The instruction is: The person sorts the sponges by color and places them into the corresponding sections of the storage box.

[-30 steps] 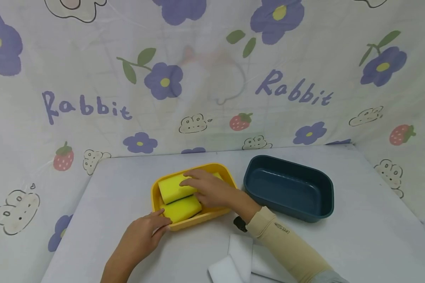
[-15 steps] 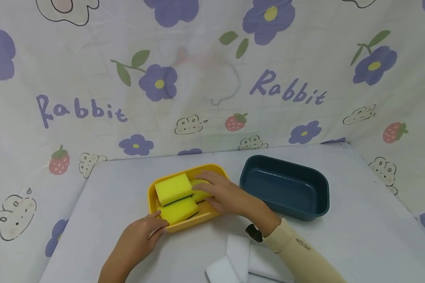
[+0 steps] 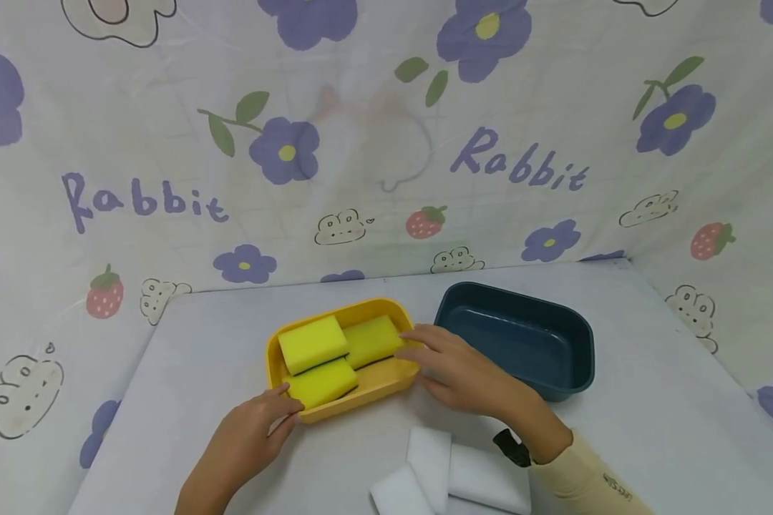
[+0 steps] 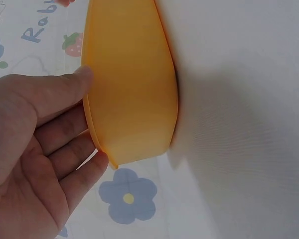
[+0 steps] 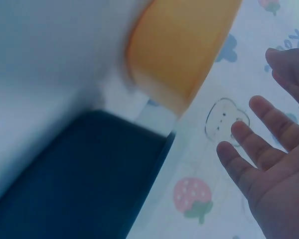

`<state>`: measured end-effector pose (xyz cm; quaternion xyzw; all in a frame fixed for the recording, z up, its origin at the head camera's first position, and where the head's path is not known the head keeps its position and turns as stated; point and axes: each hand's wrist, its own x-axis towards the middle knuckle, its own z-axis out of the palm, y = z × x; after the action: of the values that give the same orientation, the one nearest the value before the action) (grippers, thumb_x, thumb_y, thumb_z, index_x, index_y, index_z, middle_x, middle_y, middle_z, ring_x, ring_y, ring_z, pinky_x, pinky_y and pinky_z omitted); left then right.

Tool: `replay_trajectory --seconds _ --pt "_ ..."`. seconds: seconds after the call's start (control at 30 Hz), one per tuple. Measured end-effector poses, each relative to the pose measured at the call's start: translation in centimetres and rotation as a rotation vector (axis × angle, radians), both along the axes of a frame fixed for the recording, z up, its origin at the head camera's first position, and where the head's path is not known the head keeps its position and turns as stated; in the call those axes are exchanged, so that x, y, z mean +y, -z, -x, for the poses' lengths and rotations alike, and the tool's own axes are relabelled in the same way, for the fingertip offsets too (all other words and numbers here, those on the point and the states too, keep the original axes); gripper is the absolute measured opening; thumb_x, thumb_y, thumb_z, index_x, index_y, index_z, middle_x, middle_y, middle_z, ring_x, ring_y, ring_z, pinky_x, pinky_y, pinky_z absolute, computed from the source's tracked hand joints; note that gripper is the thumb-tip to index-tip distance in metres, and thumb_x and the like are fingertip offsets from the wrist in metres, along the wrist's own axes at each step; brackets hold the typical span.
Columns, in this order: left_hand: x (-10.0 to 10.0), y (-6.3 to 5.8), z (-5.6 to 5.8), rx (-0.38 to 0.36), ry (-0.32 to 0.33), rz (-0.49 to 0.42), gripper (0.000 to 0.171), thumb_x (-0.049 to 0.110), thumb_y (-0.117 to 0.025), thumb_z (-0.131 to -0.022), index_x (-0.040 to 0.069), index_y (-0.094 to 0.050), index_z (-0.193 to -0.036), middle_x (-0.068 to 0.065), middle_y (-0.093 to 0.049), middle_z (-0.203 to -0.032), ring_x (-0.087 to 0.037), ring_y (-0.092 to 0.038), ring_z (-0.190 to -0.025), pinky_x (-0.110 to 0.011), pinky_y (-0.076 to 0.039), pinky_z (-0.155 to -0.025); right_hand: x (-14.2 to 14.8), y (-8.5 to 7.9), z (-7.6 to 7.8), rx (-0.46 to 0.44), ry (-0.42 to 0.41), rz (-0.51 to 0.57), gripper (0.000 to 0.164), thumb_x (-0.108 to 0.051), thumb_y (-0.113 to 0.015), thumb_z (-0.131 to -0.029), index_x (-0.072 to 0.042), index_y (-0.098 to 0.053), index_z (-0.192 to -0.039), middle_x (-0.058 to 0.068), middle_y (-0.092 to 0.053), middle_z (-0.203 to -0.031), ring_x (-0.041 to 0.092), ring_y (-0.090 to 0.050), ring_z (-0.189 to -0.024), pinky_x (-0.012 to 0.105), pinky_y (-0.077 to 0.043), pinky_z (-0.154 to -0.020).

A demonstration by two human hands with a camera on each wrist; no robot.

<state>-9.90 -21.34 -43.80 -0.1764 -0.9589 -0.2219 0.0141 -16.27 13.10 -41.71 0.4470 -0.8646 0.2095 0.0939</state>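
Clock centred on the yellow tray. Nearest: white blocks (image 3: 429, 465) overlapping at 5 o'clock on the table (image 3: 657, 415). Left hand (image 3: 254, 429), 8 o'clock: thumb and fingers pinch the rim of the yellow tray (image 3: 381, 373). Right hand (image 3: 457, 368), 3 o'clock: fingers spread, at tray's end. Three yellow sponges (image 3: 312, 345) inside, at 7, 10 and 2. Beyond right hand, 3 o'clock: dark blue tray (image 3: 522, 347). Farthest, 12 o'clock: flowered cloth (image 3: 361, 172).
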Motion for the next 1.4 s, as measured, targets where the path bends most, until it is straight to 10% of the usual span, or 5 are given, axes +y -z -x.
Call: replay_trajectory --seconds 0.33,0.73,1.03,1.4 --pt "0.3 0.1 -0.2 -0.049 -0.007 0.009 0.028 0.014 -0.076 -0.091 0.010 -0.072 -0.118 -0.007 -0.067 -0.128 -0.031 -0.054 -0.130 -0.051 -0.046 -0.105 3.6 0.3 -2.0 -0.017 0.103 0.000 0.044 -0.009 -0.078 -0.088 -0.017 -0.066 -0.129 0.005 -0.053 -0.145 0.029 -0.043 -0.138 0.051 -0.041 -0.110" --pt "1.0 -0.4 -1.3 0.039 0.044 0.014 0.081 0.036 -0.083 -0.084 0.016 -0.045 -0.152 -0.009 -0.029 -0.162 -0.041 -0.008 -0.151 -0.066 -0.016 -0.116 7.6 1.5 -4.0 0.022 0.259 0.027 0.050 -0.005 -0.082 -0.082 -0.014 -0.066 -0.129 0.010 -0.053 -0.144 0.036 -0.043 -0.137 0.061 -0.042 -0.105" --pt "2.9 -0.7 -2.5 0.070 0.155 -0.027 0.098 0.058 -0.076 -0.083 0.020 -0.027 -0.160 -0.004 -0.014 -0.167 -0.041 -0.002 -0.151 -0.068 -0.021 -0.114 10.8 2.7 -5.2 0.095 0.352 0.055 0.060 -0.003 -0.082 -0.078 -0.006 -0.061 -0.133 0.013 -0.056 -0.138 0.039 -0.047 -0.131 0.062 -0.045 -0.099" --pt "6.8 -1.2 -3.5 -0.186 0.338 -0.030 0.092 0.068 -0.066 -0.084 0.035 -0.024 -0.159 0.007 -0.009 -0.167 -0.031 -0.009 -0.152 -0.063 -0.025 -0.114 13.9 4.5 -5.9 0.192 0.525 0.037 0.038 -0.006 -0.076 -0.083 -0.004 -0.068 -0.120 0.021 -0.062 -0.127 0.049 -0.049 -0.123 0.078 -0.033 -0.097"
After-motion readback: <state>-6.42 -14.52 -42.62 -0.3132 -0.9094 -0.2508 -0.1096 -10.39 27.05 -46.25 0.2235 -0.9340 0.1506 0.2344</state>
